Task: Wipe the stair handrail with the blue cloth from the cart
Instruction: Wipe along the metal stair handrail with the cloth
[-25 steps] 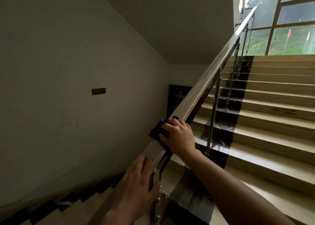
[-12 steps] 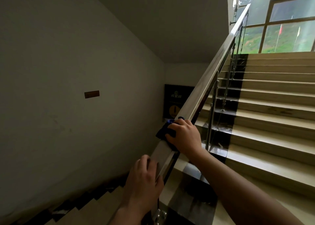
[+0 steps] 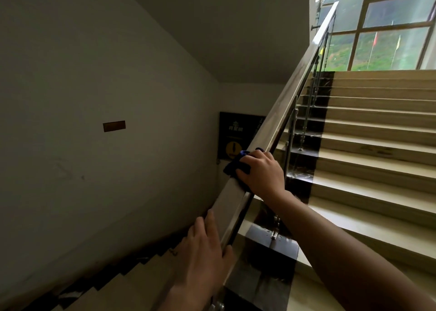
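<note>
Your right hand (image 3: 262, 172) is closed over the blue cloth (image 3: 236, 164), pressing it onto the top of the handrail (image 3: 292, 93) low on the flight; the cloth bunches out on the wall side of the rail. Your left hand (image 3: 205, 247) grips the bare rail just below, fingers curled over its edge, holding no cloth.

To wipe well, keep your palm flat so the cloth covers the whole top face, and wrap it over both edges rather than riding only the middle. Slide in one long pass up the slope with steady pressure.

Above the cloth the rail runs clear and unbroken toward the window (image 3: 389, 23), so you have plenty of room to travel. The posts (image 3: 289, 143) and glass fittings hang under the rail on the stair side; keep your fingertips shallow there or they could snag. The wall side drops open to the lower flight (image 3: 113, 284), so hold the cloth firmly.
</note>
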